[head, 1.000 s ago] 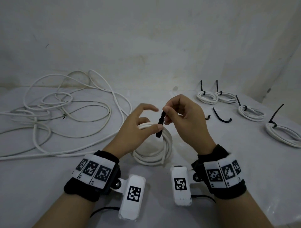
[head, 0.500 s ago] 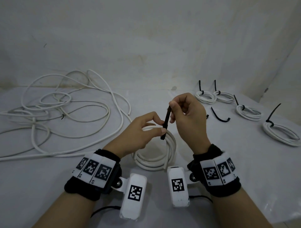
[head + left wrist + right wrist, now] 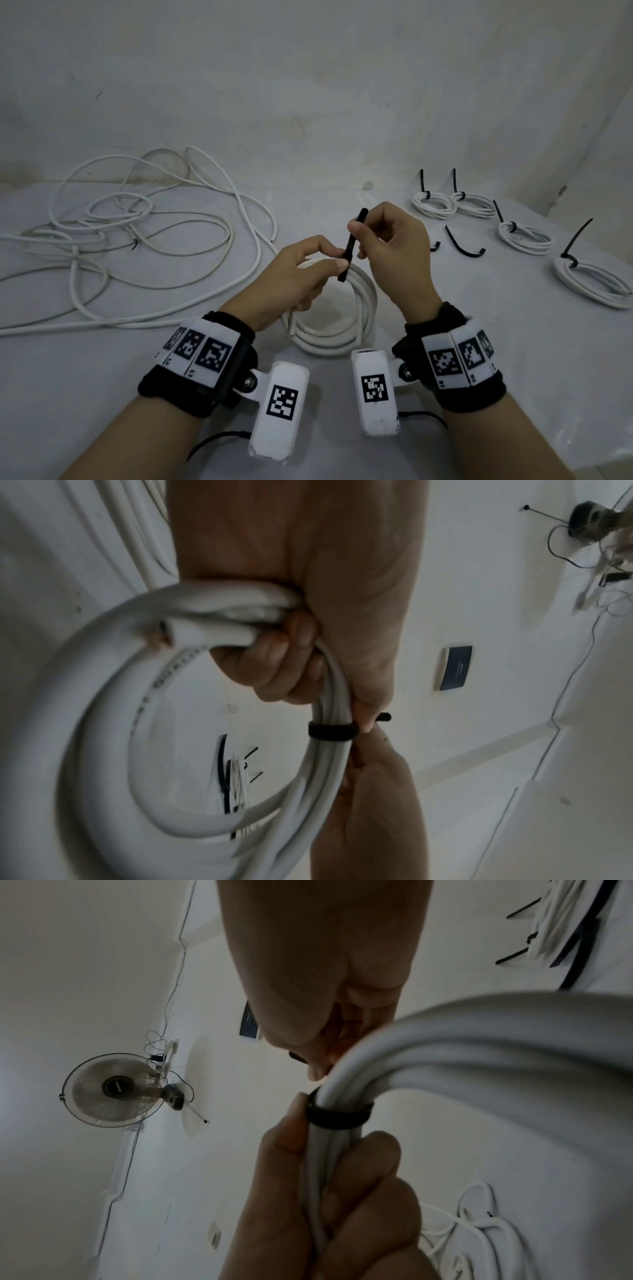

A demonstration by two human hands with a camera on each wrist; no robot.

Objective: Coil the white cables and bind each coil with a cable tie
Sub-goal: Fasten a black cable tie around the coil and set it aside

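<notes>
A white cable coil (image 3: 356,308) is held up above the table at the middle. My left hand (image 3: 308,270) grips the coil, its fingers curled round the strands (image 3: 274,642), thumb and forefinger at the head of a black cable tie (image 3: 351,245). The tie's band is looped round the strands (image 3: 330,731) (image 3: 337,1118). My right hand (image 3: 387,240) pinches the tie's free tail, which points up and away. A tangle of loose white cable (image 3: 137,240) lies at the left.
Several bound coils with black ties lie at the right: (image 3: 433,205), (image 3: 474,205), (image 3: 525,236), (image 3: 592,281). A spare black tie (image 3: 462,243) lies near them. The wall rises close behind the table.
My right hand has drawn the tie's tail upward and away, so more of it sticks out above the fingers. My left forefinger has come down to pinch the tie at the coil.
</notes>
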